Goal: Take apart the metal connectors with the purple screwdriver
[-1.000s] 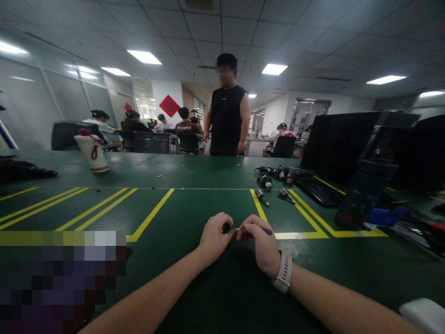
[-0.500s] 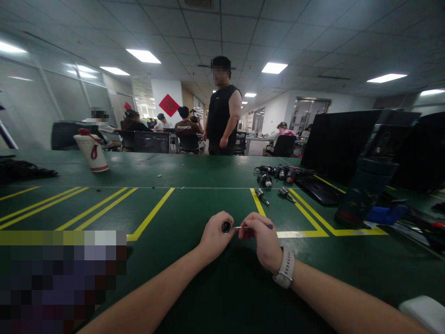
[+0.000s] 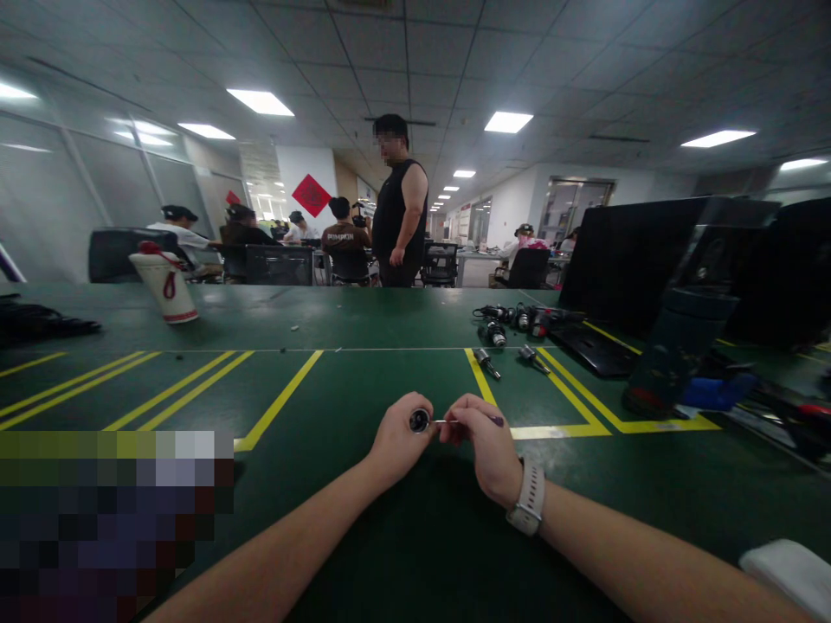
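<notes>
My left hand is closed around a round metal part, whose dark hollow end faces me. In my right hand, the fingers pinch a thin screwdriver; its purple handle end sticks out past the index finger. The slim metal shaft points left, to the side of the round part. Whether its tip touches the part or sits in it is hidden by my left fingers. Both hands are just above the green table, with a pale watch on my right wrist.
Two small metal chuck-like parts lie beyond my right hand, with several more parts behind. A dark bottle and black screen stand at right. A white cup is far left. A person stands across the table.
The hands keep the same grip and shift very slightly left in view, with the right fingers a little closer to the round part. The person across the table has moved left and turned.
</notes>
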`<state>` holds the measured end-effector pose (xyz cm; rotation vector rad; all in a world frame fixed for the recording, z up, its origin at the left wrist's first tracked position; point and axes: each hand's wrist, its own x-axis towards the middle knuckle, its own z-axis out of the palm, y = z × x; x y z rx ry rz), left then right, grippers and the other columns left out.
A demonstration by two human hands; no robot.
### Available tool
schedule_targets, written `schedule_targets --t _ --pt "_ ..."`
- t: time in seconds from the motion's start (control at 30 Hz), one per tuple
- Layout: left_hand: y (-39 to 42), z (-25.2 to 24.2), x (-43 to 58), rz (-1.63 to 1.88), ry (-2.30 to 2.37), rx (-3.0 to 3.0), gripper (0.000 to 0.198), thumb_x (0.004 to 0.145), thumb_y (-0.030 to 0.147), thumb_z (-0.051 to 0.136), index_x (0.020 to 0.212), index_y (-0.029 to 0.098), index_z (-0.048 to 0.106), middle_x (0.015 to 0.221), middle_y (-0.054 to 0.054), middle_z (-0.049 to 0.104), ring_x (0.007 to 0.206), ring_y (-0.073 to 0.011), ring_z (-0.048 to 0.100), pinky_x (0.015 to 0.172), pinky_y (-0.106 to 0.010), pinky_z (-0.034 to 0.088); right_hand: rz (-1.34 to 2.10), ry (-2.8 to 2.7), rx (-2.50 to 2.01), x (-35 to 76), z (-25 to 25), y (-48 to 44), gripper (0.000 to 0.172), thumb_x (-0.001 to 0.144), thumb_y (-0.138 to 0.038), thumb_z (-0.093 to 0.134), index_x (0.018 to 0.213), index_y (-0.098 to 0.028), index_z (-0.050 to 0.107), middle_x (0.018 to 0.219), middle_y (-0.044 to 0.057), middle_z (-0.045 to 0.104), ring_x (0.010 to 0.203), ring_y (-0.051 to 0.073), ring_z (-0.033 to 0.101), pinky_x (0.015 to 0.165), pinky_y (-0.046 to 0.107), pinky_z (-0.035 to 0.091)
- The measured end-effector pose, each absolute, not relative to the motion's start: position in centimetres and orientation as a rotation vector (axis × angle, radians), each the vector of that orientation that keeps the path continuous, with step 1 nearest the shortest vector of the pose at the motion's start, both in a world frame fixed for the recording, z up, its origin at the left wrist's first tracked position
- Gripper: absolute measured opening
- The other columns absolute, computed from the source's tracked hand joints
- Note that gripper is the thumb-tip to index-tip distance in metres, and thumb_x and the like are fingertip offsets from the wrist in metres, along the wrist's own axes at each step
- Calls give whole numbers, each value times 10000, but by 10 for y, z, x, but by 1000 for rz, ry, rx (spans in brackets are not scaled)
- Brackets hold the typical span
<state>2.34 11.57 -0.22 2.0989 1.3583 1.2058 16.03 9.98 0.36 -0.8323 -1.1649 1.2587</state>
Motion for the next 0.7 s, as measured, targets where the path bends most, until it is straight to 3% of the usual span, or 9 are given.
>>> schedule_targets --t 0.7 --pt "114 0 24 1193 1367 2085 89 667 158 567 609 190 507 633 24 526 624 -150 516 553 -247 408 1268 -1106 -864 160 9 100 151 695 -212 455 564 -176 523 466 -11 557 452 123 473 470 251 341"
